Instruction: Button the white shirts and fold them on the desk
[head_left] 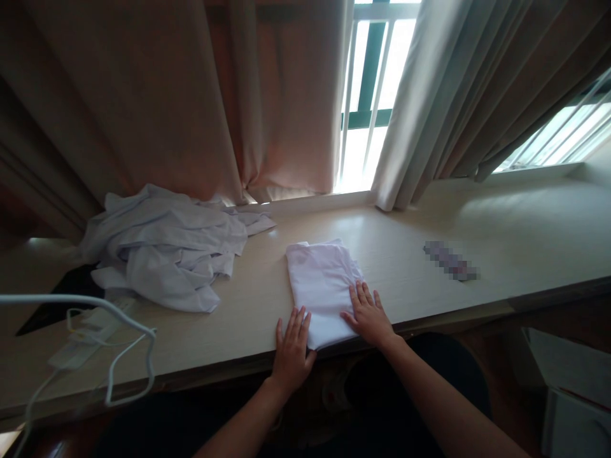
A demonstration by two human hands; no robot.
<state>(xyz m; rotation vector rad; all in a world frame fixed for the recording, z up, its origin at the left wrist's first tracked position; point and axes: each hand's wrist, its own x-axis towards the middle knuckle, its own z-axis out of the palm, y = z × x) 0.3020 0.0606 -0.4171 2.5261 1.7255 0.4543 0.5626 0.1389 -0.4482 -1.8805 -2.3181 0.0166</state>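
Observation:
A white cloth (322, 280), folded into a flat rectangle, lies near the front edge of the pale table (258, 299). My left hand (292, 350) rests at its near left corner, fingers extended and touching the edge. Flat on the right side of the cloth lies my right hand (370, 315), its fingers spread. Neither hand grips anything. What kind of garment or linen the folded cloth is, I cannot tell. To the left, a loose heap of white cloth (167, 248) sits crumpled against the curtain.
A power strip (79, 346) with white cables and a thick white bent cable or tube (119, 312) occupy the left end. A dark flat object (57, 302) is partly under the heap. A blurred-out small item (449, 261) lies right. Curtains (286, 95) hang behind; an open box (573, 381) stands below.

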